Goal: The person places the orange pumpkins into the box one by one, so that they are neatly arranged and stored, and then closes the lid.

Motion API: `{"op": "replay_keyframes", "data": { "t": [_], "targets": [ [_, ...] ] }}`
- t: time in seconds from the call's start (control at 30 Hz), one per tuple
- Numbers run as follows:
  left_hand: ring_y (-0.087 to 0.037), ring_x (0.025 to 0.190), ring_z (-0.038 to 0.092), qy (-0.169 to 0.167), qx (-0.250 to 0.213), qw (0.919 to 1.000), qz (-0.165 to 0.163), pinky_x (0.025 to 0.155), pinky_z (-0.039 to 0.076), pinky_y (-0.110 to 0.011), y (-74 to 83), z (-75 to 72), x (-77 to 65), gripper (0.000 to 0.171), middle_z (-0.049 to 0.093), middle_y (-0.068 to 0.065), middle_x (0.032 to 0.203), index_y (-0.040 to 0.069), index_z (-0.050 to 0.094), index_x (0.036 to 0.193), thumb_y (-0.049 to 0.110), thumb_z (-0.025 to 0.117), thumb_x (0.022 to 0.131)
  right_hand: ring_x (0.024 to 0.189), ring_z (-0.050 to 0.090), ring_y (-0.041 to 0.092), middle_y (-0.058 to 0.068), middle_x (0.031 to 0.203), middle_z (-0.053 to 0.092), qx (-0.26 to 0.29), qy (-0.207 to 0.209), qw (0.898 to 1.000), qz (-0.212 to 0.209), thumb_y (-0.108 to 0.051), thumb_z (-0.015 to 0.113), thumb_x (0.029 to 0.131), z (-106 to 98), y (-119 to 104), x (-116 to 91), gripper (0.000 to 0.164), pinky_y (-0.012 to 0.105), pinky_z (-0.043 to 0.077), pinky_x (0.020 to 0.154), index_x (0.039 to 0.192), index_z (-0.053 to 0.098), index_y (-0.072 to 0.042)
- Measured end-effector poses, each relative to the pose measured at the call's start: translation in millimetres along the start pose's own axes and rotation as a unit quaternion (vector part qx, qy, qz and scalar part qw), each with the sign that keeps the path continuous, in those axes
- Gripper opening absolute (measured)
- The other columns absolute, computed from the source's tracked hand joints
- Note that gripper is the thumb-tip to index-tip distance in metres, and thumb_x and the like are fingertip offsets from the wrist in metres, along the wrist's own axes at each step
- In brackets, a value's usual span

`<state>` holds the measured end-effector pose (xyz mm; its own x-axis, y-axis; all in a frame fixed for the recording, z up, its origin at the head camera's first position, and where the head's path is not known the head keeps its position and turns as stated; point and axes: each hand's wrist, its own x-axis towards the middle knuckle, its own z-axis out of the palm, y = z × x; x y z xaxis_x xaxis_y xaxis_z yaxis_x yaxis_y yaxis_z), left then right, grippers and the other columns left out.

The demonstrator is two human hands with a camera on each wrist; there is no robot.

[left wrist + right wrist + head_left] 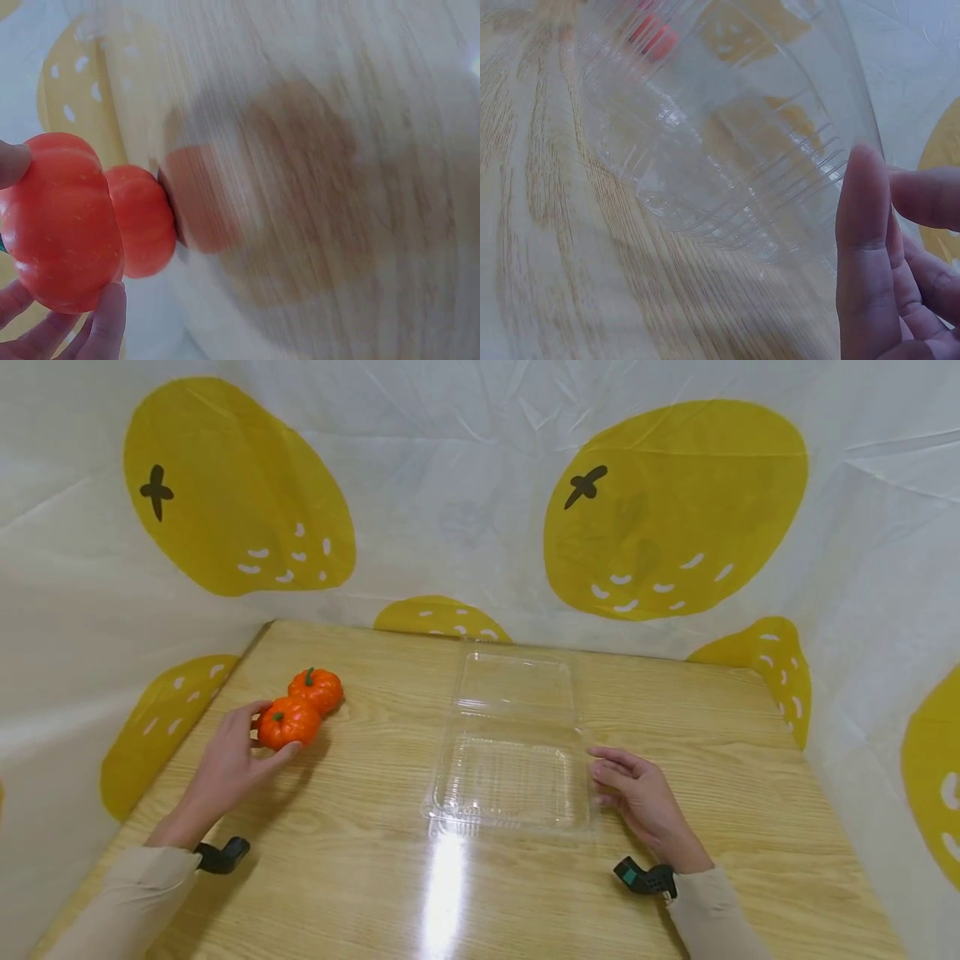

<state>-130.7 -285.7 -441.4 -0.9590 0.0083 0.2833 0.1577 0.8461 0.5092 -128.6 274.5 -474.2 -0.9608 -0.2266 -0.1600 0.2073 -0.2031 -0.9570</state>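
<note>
My left hand (pixel 231 770) grips a small orange toy pumpkin (pixel 291 725) with a green stem, thumb on one side and fingers on the other. In the left wrist view this pumpkin (pixel 64 225) is held above the wooden surface. Just behind it is a second orange pumpkin (pixel 322 687), on the table. A clear plastic clamshell container (pixel 510 781) lies opened out at the middle, its lid half toward the back. My right hand (pixel 647 800) pinches the container's right edge between thumb and fingers, seen closer in the right wrist view.
The wooden table (pixel 720 735) meets a white curtain (pixel 457 468) with yellow fruit prints at the back and both sides. Dark wrist bands (pixel 645 877) sit on both forearms. A bright light reflection lies in front of the container.
</note>
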Motion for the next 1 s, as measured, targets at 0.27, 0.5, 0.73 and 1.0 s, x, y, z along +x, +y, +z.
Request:
{"op": "replay_keyframes", "data": {
  "t": [0.27,0.5,0.73,1.0],
  "targets": [
    [-0.042,0.100,0.059,-0.010,0.007,0.9998,0.017,0.078,0.055,-0.047,14.2,5.7,3.3,0.077,0.050,-0.032,0.132,-0.007,0.045,0.144,0.029,0.083,0.088,0.081,0.071,0.004,-0.006,0.096,0.078,0.002,0.008,1.000,0.005,-0.006,0.063,0.102,-1,3,1,0.022,0.021,0.061,0.065,0.122,0.071,-0.012],
    [-0.042,0.097,0.061,-0.019,-0.003,0.9992,0.036,0.077,0.056,-0.047,27.9,10.2,5.4,0.078,0.050,-0.033,0.134,-0.008,0.045,0.144,0.027,0.085,0.086,0.081,0.071,0.006,-0.006,0.095,0.077,0.005,0.008,1.000,0.004,-0.007,0.066,0.101,-2,6,2,0.024,0.021,0.061,0.065,0.124,0.069,-0.010],
    [-0.038,0.099,0.060,-0.021,0.001,0.9980,0.059,0.079,0.055,-0.045,42.2,14.6,7.4,0.074,0.051,-0.031,0.133,-0.006,0.046,0.142,0.024,0.084,0.086,0.082,0.071,0.004,-0.007,0.096,0.077,-0.007,0.014,1.000,0.012,-0.009,0.066,0.101,-4,8,2,0.027,0.021,0.061,0.066,0.128,0.065,-0.007],
    [-0.036,0.102,0.059,-0.039,-0.004,0.9963,0.076,0.082,0.055,-0.046,60.1,18.3,10.6,0.073,0.052,-0.028,0.130,-0.003,0.045,0.143,0.024,0.083,0.087,0.082,0.071,0.005,-0.005,0.097,0.078,0.009,0.003,1.000,0.001,-0.008,0.065,0.101,-4,8,2,0.026,0.021,0.061,0.067,0.127,0.067,-0.007]
  ]
}}
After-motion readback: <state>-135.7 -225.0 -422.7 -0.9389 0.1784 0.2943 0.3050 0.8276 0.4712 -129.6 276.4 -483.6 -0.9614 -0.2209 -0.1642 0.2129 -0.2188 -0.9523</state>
